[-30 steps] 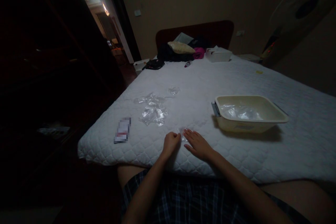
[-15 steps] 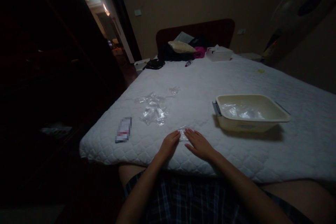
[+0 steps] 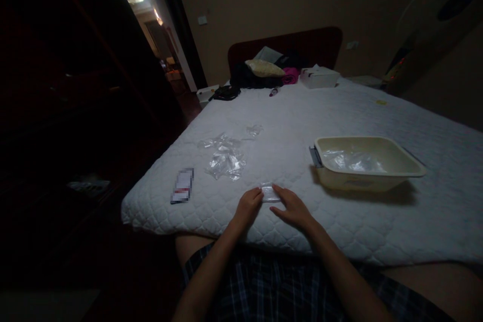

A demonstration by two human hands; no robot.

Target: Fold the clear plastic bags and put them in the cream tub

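A small clear plastic bag [image 3: 269, 192] lies at the near edge of the white quilted bed [image 3: 287, 121]. My left hand [image 3: 248, 206] pinches its left end with curled fingers. My right hand [image 3: 292, 206] has its fingertips on the bag's right end, fingers bent down onto it. To the left and a little farther off lies a heap of clear plastic bags [image 3: 225, 160]. A cream plastic basin [image 3: 368, 176] with more clear plastic in it stands to the right of my hands.
A small dark packet [image 3: 182, 185] lies near the bed's left edge. By the dark headboard are a pillow [image 3: 263, 67], dark and pink clothes, and a white box [image 3: 319, 77]. A dark wardrobe fills the left. My knees in checked shorts press against the mattress.
My hands have shifted slightly and the small bag between them now lies stretched out flat. My right hand went from lying flat to fingertips on the bag.
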